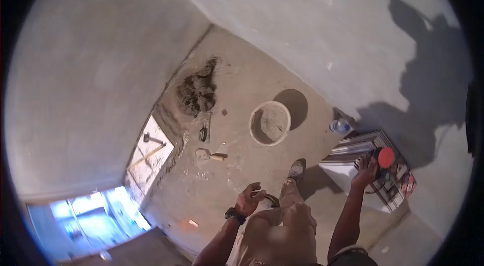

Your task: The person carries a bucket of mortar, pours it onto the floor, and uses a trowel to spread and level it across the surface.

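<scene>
My left hand [249,199] hangs in front of my leg with fingers loosely curved and apart, nothing in it; a dark watch is on that wrist. To the right, my right hand [367,169] reaches over a stack of tiles [344,174], its fingers closed at a dark thing with a round red disc [386,157]. The exact kind of that thing cannot be made out. Other small dark and red items [403,175] lie on the stack beside it.
A bucket [270,124] of pale mix stands ahead. Left of it are a dark mortar heap [197,89], a trowel [203,133] and a wooden-handled tool [217,157]. A hammer [154,139] lies on a white tile [151,157] at the doorway. A water bottle [340,126] stands near the wall.
</scene>
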A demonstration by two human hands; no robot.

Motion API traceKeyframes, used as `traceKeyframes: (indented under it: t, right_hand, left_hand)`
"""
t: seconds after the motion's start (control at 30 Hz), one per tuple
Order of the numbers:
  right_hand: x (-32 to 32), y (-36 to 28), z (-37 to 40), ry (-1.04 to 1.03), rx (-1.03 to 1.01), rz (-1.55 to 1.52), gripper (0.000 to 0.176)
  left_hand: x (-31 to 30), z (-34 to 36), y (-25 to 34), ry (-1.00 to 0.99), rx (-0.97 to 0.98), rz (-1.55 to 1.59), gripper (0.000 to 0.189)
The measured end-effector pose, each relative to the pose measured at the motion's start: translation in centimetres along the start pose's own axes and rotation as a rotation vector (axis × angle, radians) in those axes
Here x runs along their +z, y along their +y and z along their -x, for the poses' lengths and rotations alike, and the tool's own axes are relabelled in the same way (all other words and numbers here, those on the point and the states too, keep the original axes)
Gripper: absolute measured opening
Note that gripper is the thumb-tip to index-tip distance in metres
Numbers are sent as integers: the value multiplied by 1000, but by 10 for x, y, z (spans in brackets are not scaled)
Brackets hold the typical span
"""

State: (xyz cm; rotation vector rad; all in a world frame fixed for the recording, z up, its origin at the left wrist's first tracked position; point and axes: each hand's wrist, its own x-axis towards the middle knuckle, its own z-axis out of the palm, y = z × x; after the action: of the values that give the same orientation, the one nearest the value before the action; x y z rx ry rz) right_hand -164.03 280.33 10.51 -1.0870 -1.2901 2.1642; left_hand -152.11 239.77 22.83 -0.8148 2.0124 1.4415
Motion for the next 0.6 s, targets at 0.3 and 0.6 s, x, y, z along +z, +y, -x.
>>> traceKeyframes:
  t: [0.3,0.6]
  right_hand:
    - [37,-65,167,-789,25,526,49]
    - [72,-99,326,-1569,-475,1016,30]
  left_hand:
    - [-19,89,56,98,567,-213,65]
    - [-85,222,40,452,760,-587,76]
